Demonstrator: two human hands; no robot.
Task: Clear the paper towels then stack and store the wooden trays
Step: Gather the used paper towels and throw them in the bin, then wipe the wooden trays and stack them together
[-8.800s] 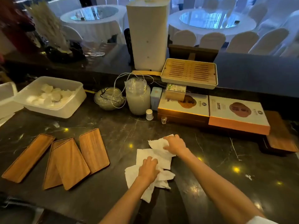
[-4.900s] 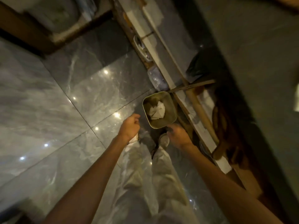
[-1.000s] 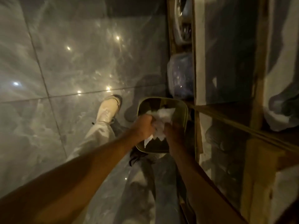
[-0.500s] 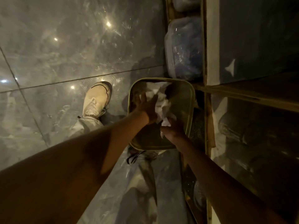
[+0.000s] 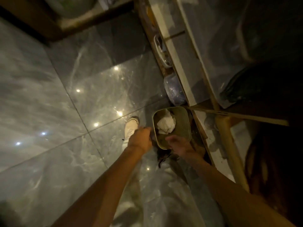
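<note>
Head view: you are looking straight down at a glossy grey tiled floor (image 5: 68,99) from where you stand, beside the low shelving (image 5: 183,76) on your right. A small olive waste bin (image 5: 184,123) sits on the floor against that shelving, and the crumpled white paper towels (image 5: 165,124) lie inside it, toward the far left part of the opening.

Your left hand (image 5: 141,139) hangs just outside the bin's left rim, fingers curled loosely and nothing visible in them. Your right hand (image 5: 177,145) is over the bin's near edge, fingers spread and relaxed, palm empty as far as the blurred frame shows. Neither hand touches the towels. A pale shoe (image 5: 131,127) stands just left of the bin, and a plastic-wrapped container (image 5: 173,90) sits on the floor beyond it.

Judged from this, part 1 of the task looks finished: the paper towels are in the bin and both hands are free. No loose paper shows on the floor near the bin.

What is left is everything to do with the wooden trays. They are not in this view, and neither is the counter top, so you cannot tell from here how they lie or where they are to be stored. Stacking and storing are likely not yet begun. Your next move is probably to straighten up and turn to the counter.
</note>
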